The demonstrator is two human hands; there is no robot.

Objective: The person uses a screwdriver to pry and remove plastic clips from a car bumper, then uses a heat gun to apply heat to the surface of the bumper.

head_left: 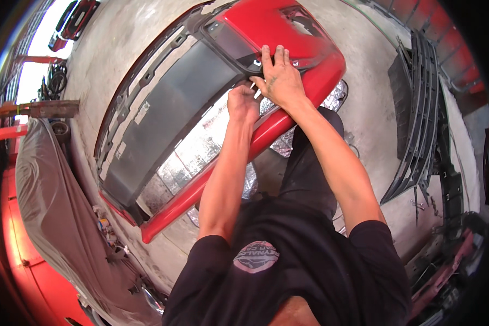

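Note:
A red and black car bumper cover (271, 133) lies in front of me. My right hand (281, 82) rests on it near the corner where the dark plastic meets the red. Its fingers are stretched out, with the thumb reaching toward my other hand. Close by on the left, my left hand (244, 103) is closed at the edge of the black centre panel (185, 81). A small pale piece shows by its fingertips; what the fingers hold I cannot make out. Small white clips show in the bumper beside my right fingers.
Shiny silver foil padding (198, 144) lies under the bumper. At the right a black slatted grille (418, 119) lies on the concrete floor (369, 87), with more dark parts beyond. A grey cover (54, 201) drapes a large object on the left. Several small tools or parts lie beside it.

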